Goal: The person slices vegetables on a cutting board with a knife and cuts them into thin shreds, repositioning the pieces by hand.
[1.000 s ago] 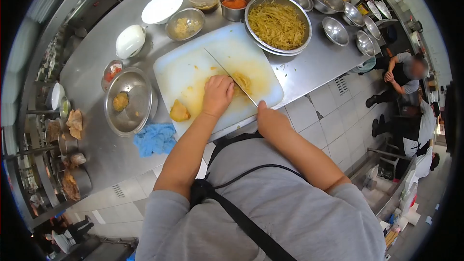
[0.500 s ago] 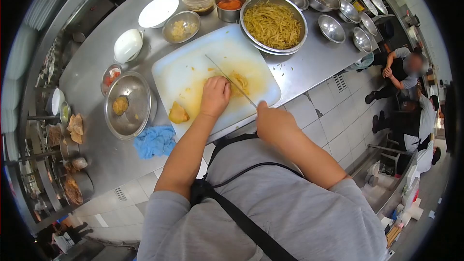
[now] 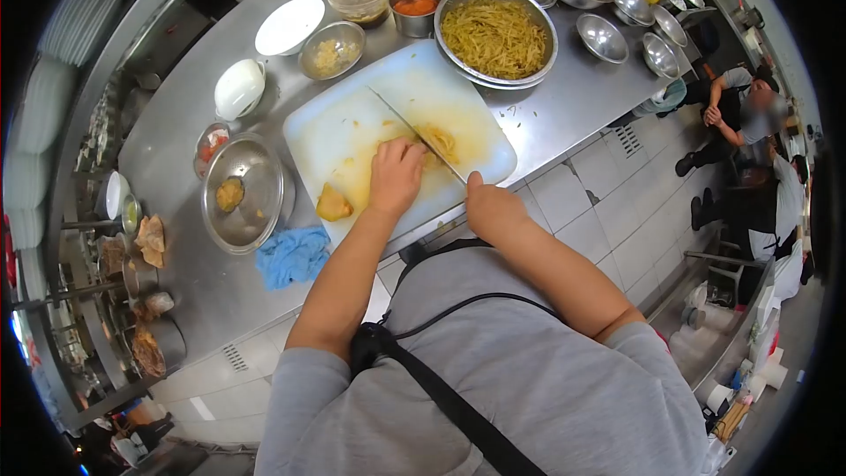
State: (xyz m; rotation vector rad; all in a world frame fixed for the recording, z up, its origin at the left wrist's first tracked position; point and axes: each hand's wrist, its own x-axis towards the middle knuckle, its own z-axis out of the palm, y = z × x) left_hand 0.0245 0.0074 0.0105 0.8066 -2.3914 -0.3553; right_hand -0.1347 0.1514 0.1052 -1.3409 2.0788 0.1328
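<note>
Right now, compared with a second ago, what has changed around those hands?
Very little: the whole view has shifted slightly, and any movement of the knife is too small to confirm. Nothing was taken hold of or let go. The right hand keeps its grip on the knife; the left hand stays beside the blade, over the cutting board.

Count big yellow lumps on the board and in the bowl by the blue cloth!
2: one lump on the board, another lump in the bowl; the left hand may hide more.

Bare left hand (image 3: pixel 397 176): slightly above frame centre, palm down, curled. Bare right hand (image 3: pixel 495 210): right of centre, closed in a grip. Both bare forearms (image 3: pixel 346 271): converging upward from lower frame.
</note>
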